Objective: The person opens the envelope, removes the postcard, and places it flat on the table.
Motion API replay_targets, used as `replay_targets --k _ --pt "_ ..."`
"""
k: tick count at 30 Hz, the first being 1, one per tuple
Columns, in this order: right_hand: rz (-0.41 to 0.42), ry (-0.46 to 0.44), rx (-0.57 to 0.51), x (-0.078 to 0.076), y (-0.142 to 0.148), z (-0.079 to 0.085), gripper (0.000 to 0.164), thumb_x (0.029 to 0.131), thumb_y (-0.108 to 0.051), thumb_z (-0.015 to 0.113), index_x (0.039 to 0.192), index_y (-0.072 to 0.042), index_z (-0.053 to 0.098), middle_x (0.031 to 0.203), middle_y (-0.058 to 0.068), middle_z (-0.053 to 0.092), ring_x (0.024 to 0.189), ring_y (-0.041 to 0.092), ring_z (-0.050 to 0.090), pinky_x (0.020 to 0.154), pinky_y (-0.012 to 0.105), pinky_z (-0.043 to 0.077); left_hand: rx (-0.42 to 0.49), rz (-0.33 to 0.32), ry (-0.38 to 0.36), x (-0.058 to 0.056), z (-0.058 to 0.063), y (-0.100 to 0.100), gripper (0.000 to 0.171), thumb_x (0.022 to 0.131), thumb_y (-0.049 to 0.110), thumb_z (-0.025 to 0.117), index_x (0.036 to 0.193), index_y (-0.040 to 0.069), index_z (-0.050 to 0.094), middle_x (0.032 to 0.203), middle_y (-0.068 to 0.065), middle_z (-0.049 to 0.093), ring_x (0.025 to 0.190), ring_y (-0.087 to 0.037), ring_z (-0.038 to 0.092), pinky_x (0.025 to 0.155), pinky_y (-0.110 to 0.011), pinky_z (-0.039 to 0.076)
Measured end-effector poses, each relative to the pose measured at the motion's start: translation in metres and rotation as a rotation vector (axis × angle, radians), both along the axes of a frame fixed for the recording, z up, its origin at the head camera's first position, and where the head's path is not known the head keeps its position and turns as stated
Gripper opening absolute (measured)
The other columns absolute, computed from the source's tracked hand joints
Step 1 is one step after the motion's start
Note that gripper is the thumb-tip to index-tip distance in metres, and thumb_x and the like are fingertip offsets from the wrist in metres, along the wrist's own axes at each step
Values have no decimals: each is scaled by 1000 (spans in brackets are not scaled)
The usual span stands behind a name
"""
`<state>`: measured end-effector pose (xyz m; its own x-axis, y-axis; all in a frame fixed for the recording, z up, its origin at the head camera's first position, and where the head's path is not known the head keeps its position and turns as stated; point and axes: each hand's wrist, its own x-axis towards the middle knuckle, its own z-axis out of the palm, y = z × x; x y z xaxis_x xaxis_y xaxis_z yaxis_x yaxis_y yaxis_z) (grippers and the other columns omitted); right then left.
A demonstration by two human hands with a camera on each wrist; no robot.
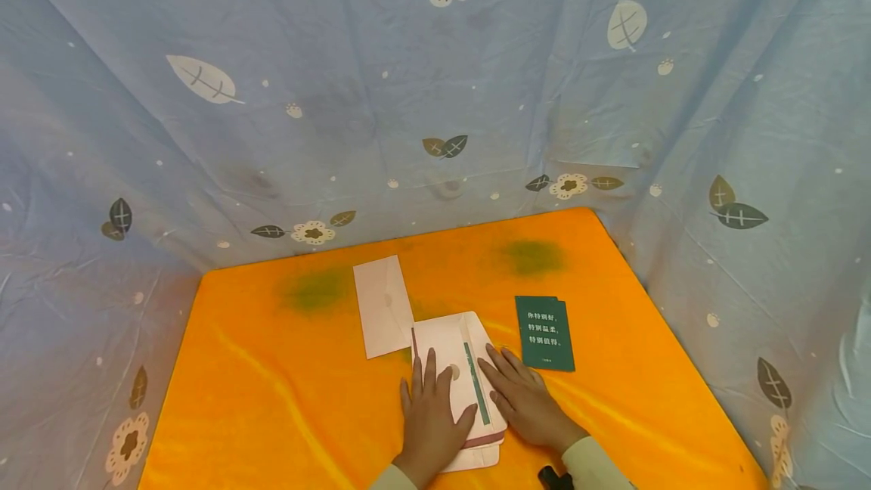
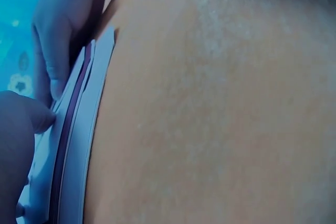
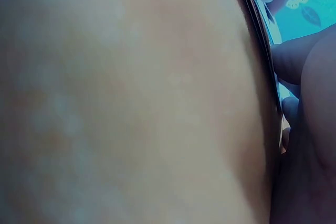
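Observation:
A small pile of pale pink envelopes [image 1: 442, 335] lies in front of me, a dark red band showing near its lower end. On the top envelope, a green card [image 1: 478, 388] shows as a narrow strip along the flap side. My left hand [image 1: 432, 422] rests on the pile's left part with its fingers spread and straight. From the right, my right hand [image 1: 527, 399] lays extended fingers on the envelope's right edge. In the left wrist view the layered envelope edges [image 2: 73, 129] appear beside both hands; the right wrist view shows the pile edge-on, with fingers [image 3: 294, 59] against it.
Another pink envelope [image 1: 381, 305] lies behind the pile to the left. Green cards [image 1: 546, 333] with white writing are stacked at the right. An orange cloth [image 1: 272, 369] covers the table, enclosed by blue patterned curtains [image 1: 327, 97]. A black object [image 1: 553, 479] shows by the right sleeve.

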<state>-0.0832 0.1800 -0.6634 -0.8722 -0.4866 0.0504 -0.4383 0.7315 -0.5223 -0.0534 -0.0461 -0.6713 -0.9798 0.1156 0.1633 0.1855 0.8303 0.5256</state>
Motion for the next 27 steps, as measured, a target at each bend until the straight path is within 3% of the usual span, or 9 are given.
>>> replay_targets --k 9,19,27 --pt "0 7 1 0 1 0 59 113 -28 60 169 -20 44 177 5 29 162 39 23 118 71 27 -19 52 45 2 3 11 66 87 45 88 137 12 60 171 -25 32 155 -56 25 108 -87 20" --pt "1 -4 -25 0 1 1 58 112 -26 61 168 -17 45 177 5 29 162 39 22 118 73 25 -3 65 -83 0 3 18 69 94 48 79 147 10 55 178 -23 16 161 -51 7 114 -85 6" --pt "2 -10 -38 0 1 1 58 112 -26 61 168 -17 46 177 5 30 162 39 22 119 73 25 1 75 -49 0 1 20 67 93 44 77 146 9 55 177 -23 18 162 -50 8 113 -85 5"
